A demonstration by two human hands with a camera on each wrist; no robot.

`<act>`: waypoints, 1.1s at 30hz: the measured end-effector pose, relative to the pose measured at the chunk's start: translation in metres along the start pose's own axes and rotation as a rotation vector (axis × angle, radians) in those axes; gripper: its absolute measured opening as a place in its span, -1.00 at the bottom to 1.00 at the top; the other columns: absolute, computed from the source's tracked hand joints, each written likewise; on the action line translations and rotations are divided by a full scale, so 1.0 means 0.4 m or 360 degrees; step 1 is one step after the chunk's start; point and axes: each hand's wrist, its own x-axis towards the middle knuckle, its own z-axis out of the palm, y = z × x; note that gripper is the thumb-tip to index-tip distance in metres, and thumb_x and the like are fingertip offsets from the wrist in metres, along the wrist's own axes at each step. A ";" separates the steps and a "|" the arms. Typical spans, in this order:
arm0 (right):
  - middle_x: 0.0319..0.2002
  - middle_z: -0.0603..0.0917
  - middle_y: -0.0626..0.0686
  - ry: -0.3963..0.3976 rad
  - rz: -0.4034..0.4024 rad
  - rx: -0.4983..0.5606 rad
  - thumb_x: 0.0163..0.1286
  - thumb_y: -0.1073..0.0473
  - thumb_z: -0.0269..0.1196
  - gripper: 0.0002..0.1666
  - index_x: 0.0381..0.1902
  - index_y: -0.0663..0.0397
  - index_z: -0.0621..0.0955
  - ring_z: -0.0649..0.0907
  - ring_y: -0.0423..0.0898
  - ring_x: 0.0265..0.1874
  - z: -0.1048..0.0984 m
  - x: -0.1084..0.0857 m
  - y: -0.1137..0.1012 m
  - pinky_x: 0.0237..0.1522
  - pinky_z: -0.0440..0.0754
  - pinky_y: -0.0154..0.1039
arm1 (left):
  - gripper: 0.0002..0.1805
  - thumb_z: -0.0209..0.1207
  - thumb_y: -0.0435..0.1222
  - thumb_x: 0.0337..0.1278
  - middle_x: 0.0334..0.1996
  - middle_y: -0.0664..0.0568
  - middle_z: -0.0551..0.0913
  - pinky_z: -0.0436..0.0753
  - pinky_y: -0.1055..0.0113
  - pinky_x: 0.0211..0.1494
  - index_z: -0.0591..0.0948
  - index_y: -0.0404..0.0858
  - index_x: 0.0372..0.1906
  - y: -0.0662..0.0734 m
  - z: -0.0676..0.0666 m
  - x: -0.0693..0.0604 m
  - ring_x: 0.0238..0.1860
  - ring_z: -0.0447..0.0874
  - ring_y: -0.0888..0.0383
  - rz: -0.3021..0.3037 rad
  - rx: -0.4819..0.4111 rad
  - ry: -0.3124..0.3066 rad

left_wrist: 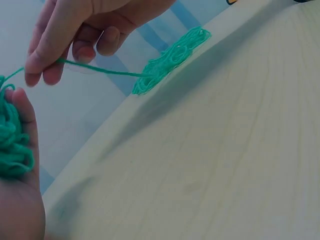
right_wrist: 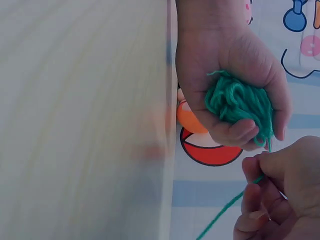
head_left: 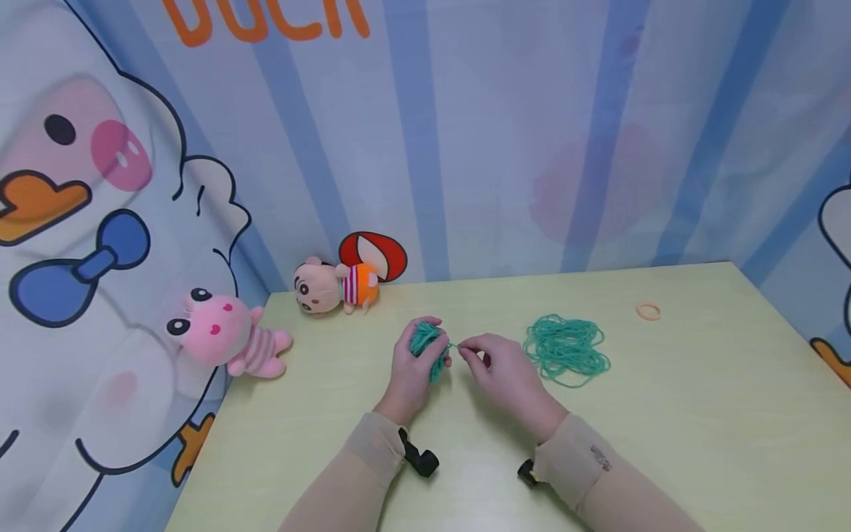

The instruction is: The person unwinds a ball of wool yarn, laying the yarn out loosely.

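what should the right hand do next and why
Probably the right hand should lay the pinched yarn strand over the green yarn bundle: the left hand holds that bundle, and the strand runs from it through the pinch to the loose yarn pile on the table, so more seems left to wind.

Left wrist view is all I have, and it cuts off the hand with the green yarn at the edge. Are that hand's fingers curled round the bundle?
Observer: Yes, the right wrist view shows the left hand with its fingers curled round the yarn bundle.
Operator: What's on the table past the loose pile?
Observer: In the head view, a peach ring lies on the table to the right of the loose pile.
Operator: And far to the left?
Observer: A pink stuffed toy lies at the table's left edge.
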 end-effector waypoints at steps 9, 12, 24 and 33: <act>-0.09 0.88 0.04 0.0228 0.0002 -0.0001 0.63 0.14 0.34 -0.78 0.07 0.08 0.83 0.61 -0.19 -0.40 -0.084 -0.033 0.067 -0.41 0.54 -0.31 | -0.57 0.24 -0.16 0.63 0.20 -0.39 0.59 0.82 0.38 -0.07 0.51 -0.21 0.40 0.007 0.000 -0.003 -0.20 0.73 0.11 -0.0015 0.0081 0.0039; -0.14 0.86 0.06 0.0261 0.0061 0.0024 0.63 0.16 0.33 -0.77 0.08 0.10 0.82 0.61 -0.15 -0.42 -0.116 -0.047 0.096 -0.47 0.52 -0.32 | -0.53 0.24 -0.15 0.63 0.22 -0.39 0.58 0.82 0.38 -0.06 0.49 -0.24 0.43 0.006 -0.002 -0.001 -0.19 0.73 0.11 -0.0016 0.0090 0.0041; -0.12 0.84 0.16 0.0397 0.0251 -0.0084 0.64 0.09 0.31 -0.70 0.12 0.13 0.81 0.64 -0.09 -0.35 -0.233 -0.107 0.210 -0.44 0.51 -0.31 | -0.55 0.25 -0.19 0.62 0.16 -0.29 0.62 0.81 0.37 -0.09 0.51 -0.25 0.41 -0.007 -0.002 0.004 -0.19 0.70 0.10 0.0015 0.0080 0.0079; 0.00 0.83 0.24 0.0260 0.0488 -0.0149 0.69 -0.02 0.23 -0.57 0.20 0.17 0.78 0.67 -0.05 -0.31 -0.296 -0.141 0.299 -0.34 0.55 -0.25 | -0.49 0.26 -0.17 0.61 0.17 -0.29 0.59 0.80 0.40 -0.13 0.47 -0.30 0.44 -0.007 -0.006 0.004 -0.25 0.68 0.09 -0.0007 0.0010 0.0069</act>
